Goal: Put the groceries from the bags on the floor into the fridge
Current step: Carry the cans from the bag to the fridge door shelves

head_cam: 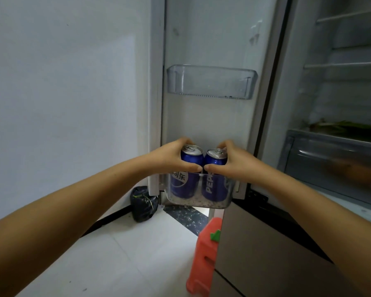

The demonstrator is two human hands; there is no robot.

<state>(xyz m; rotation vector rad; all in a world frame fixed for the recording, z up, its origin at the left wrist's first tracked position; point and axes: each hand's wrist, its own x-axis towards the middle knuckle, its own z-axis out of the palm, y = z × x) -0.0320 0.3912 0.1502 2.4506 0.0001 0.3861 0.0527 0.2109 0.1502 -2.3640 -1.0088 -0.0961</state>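
Two blue Pepsi cans stand side by side in the lower clear door bin (229, 197) of the open fridge door. My left hand (169, 156) grips the left can (185, 182) around its top, thumb across the front. My right hand (234, 159) grips the right can (214, 186) the same way. The two thumbs nearly touch between the cans. Both can bottoms sit low inside the bin.
An upper clear door bin (210, 82) hangs on the door. The fridge interior (341, 61) with shelves and a drawer holding greens is at right. A black bag (142, 203) lies on the floor by the wall; an orange plastic stool (204, 258) stands below the door.
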